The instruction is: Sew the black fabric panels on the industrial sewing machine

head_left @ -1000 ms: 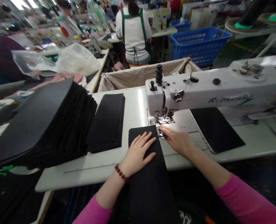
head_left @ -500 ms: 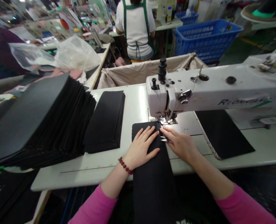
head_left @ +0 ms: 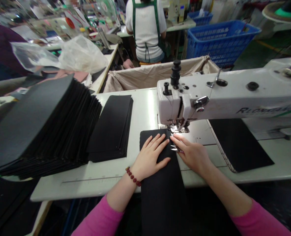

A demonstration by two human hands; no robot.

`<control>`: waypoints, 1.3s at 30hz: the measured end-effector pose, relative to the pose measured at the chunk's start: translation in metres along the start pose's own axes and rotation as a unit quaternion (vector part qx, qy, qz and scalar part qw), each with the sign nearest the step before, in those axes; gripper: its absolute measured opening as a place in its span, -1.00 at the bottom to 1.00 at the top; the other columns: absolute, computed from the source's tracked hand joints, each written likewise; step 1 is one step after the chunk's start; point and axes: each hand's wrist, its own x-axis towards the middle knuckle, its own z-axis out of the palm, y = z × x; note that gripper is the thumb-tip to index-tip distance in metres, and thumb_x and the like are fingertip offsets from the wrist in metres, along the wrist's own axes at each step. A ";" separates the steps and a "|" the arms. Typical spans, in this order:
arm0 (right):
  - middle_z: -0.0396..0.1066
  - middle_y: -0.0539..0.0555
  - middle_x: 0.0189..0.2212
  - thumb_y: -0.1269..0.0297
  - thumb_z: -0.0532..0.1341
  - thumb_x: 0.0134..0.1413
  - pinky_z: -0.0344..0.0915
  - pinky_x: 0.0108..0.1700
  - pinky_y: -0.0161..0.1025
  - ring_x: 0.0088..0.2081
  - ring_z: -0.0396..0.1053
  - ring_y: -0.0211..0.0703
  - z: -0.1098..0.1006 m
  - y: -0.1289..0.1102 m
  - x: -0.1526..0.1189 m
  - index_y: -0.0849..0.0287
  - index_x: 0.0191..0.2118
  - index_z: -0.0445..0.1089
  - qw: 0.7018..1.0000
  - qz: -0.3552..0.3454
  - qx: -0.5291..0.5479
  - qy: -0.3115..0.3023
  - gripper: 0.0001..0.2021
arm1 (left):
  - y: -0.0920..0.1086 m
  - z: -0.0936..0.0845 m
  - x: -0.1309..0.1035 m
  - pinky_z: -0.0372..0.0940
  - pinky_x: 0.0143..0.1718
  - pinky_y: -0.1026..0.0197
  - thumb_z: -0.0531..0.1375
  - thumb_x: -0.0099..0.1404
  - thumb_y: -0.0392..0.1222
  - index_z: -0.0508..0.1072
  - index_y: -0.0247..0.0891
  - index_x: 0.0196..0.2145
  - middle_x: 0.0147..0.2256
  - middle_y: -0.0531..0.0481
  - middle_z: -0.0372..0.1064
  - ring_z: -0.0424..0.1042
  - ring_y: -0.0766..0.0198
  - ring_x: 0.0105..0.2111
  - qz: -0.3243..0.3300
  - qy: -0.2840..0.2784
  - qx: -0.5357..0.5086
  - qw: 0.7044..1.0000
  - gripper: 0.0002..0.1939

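- On your machine (head_left: pixel 224 96), you read "RLONXIAN", its ending unclear by a green mark (head_left: pixel 286 113).
- On your ruler (head_left: pixel 91 180), any numbers are too small to read.

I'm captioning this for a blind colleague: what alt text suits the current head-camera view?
A person's left hand lies flat on a black panel at a white sewing machine, while the right hand, holding metal snips, touches the panel's edge. A tall stack of black pieces stands to the left.
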 end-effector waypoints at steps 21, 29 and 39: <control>0.14 0.02 0.29 0.31 0.04 0.23 0.43 -0.20 -0.18 -0.13 0.48 -0.09 0.000 0.000 -0.001 -0.02 0.30 0.13 1.000 0.003 0.001 -0.001 -0.48 | -0.007 -0.002 0.002 -0.21 0.37 -0.08 0.11 0.39 -0.03 0.13 -0.10 0.29 0.34 -0.02 -0.06 -0.12 0.10 0.35 0.008 -0.002 -0.004 1.000 -0.44; 0.14 0.00 0.29 0.32 0.08 0.23 0.41 -0.22 -0.21 -0.14 0.48 -0.11 0.002 0.001 -0.001 -0.04 0.29 0.13 1.000 0.000 -0.005 0.002 -0.48 | -0.009 -0.003 0.002 -0.17 0.36 -0.09 0.11 0.39 -0.06 0.17 -0.12 0.26 0.31 -0.04 0.02 -0.05 0.11 0.33 0.004 0.006 -0.014 1.000 -0.48; 0.19 0.03 0.26 0.34 0.09 0.20 0.41 -0.19 -0.21 -0.14 0.49 -0.12 0.003 0.001 -0.002 -0.04 0.27 0.18 1.000 -0.002 -0.002 0.017 -0.48 | -0.011 -0.001 0.001 -0.15 0.36 -0.09 0.11 0.39 -0.10 0.21 -0.12 0.24 0.29 -0.04 0.06 -0.03 0.12 0.32 -0.003 0.014 -0.020 1.000 -0.51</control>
